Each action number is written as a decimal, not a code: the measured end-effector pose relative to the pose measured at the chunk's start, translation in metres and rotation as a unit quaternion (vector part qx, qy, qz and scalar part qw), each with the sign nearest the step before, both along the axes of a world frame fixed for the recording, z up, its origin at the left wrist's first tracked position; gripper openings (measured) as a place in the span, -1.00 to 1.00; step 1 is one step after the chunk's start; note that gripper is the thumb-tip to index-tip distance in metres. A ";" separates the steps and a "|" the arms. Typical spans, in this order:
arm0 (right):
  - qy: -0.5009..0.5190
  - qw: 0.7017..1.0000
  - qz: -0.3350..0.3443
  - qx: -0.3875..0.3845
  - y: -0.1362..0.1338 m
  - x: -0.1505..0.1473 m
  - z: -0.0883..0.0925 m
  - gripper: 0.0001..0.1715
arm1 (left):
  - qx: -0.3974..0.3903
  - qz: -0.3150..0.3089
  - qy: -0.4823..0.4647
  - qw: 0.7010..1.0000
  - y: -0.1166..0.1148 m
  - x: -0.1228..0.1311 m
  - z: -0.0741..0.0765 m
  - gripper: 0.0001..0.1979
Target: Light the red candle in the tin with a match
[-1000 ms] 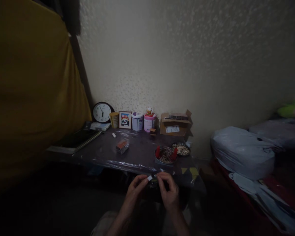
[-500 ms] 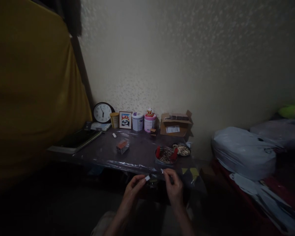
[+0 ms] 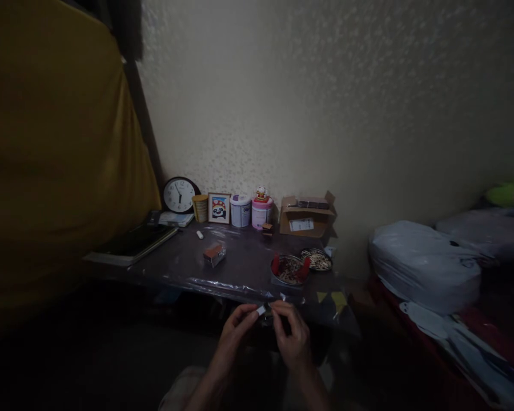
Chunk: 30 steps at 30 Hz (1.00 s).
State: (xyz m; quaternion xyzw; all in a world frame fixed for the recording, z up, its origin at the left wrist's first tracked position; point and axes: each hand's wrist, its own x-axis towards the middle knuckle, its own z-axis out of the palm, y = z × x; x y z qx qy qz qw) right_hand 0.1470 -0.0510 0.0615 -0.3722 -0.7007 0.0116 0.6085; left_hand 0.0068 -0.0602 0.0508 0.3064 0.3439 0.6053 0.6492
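Note:
My left hand [image 3: 235, 330] pinches a small white box-like object [image 3: 261, 310] by its fingertips, below the front edge of the low table [image 3: 240, 274]. My right hand [image 3: 290, 331] is curled right beside it, fingertips touching or nearly touching the same small object; it is too dark to tell what the right fingers hold. Just beyond the hands stands a round dish with red pieces and matchstick-like bits [image 3: 289, 269], and a second dish of pale sticks [image 3: 317, 260] behind it.
On the plastic-covered table: a small orange-topped box [image 3: 213, 254], a clock [image 3: 179, 194], a framed picture [image 3: 219, 208], two tins [image 3: 240, 210], a cardboard box [image 3: 307, 216], a dark notebook [image 3: 131, 244]. A yellow cloth [image 3: 47, 160] hangs left; grey bags [image 3: 424, 265] lie right.
My right hand drew away to the right half a second ago and has come back to the left hand's fingertips. The left hand has barely moved.

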 end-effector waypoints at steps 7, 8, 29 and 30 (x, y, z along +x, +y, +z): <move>-0.016 1.000 0.018 0.012 -0.002 0.005 -0.001 -0.79 | 0.002 -0.005 0.004 1.000 -0.001 -0.001 0.006 -0.76; -0.032 0.999 0.023 -0.003 0.003 0.006 -0.006 -0.81 | 0.004 -0.004 0.005 1.000 -0.001 -0.001 0.006 -0.75; 0.172 0.979 -0.080 -0.074 0.058 0.041 0.002 -0.80 | -0.065 0.025 0.018 0.997 0.007 -0.051 -0.057 -0.70; 0.174 0.979 -0.082 -0.075 0.059 0.041 0.003 -0.80 | -0.071 0.024 0.017 0.997 0.006 -0.051 -0.058 -0.69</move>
